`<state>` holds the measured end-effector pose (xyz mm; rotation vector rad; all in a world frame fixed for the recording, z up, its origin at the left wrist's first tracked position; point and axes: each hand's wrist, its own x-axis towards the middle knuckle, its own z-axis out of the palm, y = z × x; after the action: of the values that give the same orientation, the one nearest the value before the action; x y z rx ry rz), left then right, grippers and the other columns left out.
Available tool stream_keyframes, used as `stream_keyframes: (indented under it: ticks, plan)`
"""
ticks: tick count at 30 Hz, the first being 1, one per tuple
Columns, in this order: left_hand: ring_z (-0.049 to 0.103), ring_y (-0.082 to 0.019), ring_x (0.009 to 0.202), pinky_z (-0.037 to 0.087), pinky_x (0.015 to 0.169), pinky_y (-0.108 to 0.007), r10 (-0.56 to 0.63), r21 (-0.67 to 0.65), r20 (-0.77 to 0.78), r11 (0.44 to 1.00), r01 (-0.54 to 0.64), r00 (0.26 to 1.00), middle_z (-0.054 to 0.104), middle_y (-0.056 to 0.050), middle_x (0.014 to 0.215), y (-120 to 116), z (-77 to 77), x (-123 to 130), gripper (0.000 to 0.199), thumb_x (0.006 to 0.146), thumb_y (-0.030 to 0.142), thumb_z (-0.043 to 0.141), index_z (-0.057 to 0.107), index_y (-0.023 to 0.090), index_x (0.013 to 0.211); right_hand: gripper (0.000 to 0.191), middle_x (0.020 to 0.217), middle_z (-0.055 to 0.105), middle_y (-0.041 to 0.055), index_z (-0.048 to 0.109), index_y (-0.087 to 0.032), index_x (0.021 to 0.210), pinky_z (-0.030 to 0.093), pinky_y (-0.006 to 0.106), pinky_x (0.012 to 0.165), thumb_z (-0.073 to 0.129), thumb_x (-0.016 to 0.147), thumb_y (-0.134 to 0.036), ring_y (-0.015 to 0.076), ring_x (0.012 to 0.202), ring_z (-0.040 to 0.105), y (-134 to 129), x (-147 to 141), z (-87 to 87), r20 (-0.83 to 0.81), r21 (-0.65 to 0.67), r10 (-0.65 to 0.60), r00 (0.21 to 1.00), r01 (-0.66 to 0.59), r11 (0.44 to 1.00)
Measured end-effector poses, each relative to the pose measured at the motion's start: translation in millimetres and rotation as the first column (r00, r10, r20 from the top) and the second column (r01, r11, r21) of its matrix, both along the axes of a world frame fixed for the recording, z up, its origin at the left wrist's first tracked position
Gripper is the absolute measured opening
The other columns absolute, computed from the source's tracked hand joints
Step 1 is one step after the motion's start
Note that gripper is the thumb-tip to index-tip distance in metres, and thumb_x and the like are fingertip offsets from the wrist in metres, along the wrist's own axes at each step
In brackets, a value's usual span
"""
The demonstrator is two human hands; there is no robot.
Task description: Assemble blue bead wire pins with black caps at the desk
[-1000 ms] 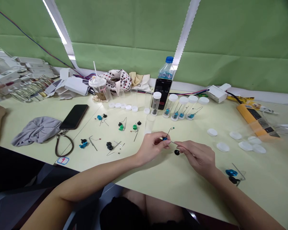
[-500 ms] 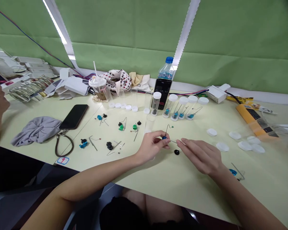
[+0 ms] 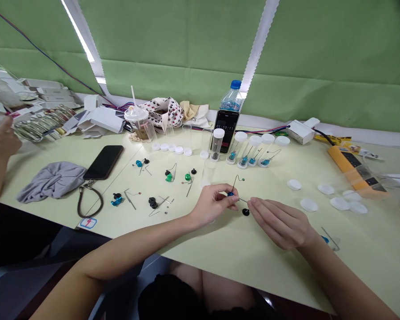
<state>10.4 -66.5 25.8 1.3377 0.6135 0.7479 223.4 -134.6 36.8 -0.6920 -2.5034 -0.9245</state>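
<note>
hands [image 3: 210, 205] [image 3: 282, 222]: on blue part [image 3: 231, 194], thin metal rod [image 3: 243, 200] | wire [image 3: 234, 184]: bent

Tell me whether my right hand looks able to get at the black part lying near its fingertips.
Probably yes: the black part lies on the table close beside the right hand, with nothing seen covering it, though the fingertips seem busy with the thin metal rod.

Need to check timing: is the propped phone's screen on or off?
On: the propped phone is lit and reads 01:10:11.
</note>
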Motion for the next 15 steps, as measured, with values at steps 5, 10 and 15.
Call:
stream_keyframes:
  ticks: [5, 10, 15]
  plan:
    - [0.065, -0.014, 0.071, 0.055, 0.072, -0.028, -0.012, 0.028, -0.003, 1.000, 0.012, 1.000, 0.056, -0.002, 0.081, 0.3, -3.1, 0.3, 0.026, 0.079, 0.038, 0.063, 0.060, 0.013, 0.082, 0.030, 0.102, 0.071, 0.0057, 0.063, -0.017, 0.112, 0.059, 0.032, 0.084, 0.055, 0.085, -0.007, 0.0217, 0.101, 0.065, 1.1, -1.7, 4.4, -0.011, 0.043, -0.009, 1.000, 0.010, 0.999]
    - [0.066, -0.014, 0.069, 0.054, 0.070, -0.026, 0.002, 0.036, 0.003, 0.999, -0.002, 1.000, 0.057, -0.002, 0.080, 0.3, -7.3, 0.9, 0.024, 0.079, 0.037, 0.063, 0.060, 0.013, 0.083, 0.029, 0.104, 0.071, 0.0075, 0.064, -0.015, 0.110, 0.059, 0.033, 0.086, 0.056, 0.084, -0.006, 0.0226, 0.102, 0.065, 0.9, -2.0, 3.1, -0.031, 0.009, -0.005, 0.999, 0.006, 1.000]
    - [0.066, -0.013, 0.069, 0.054, 0.068, -0.025, 0.014, 0.041, 0.011, 0.999, -0.015, 1.000, 0.058, -0.002, 0.079, 0.8, -8.6, 1.5, 0.024, 0.079, 0.036, 0.064, 0.061, 0.013, 0.083, 0.025, 0.101, 0.071, 0.0109, 0.065, -0.009, 0.107, 0.057, 0.033, 0.088, 0.057, 0.083, -0.005, 0.0235, 0.103, 0.065, 0.2, -3.2, -0.4, -0.014, 0.070, -0.005, 1.000, 0.006, 0.998]
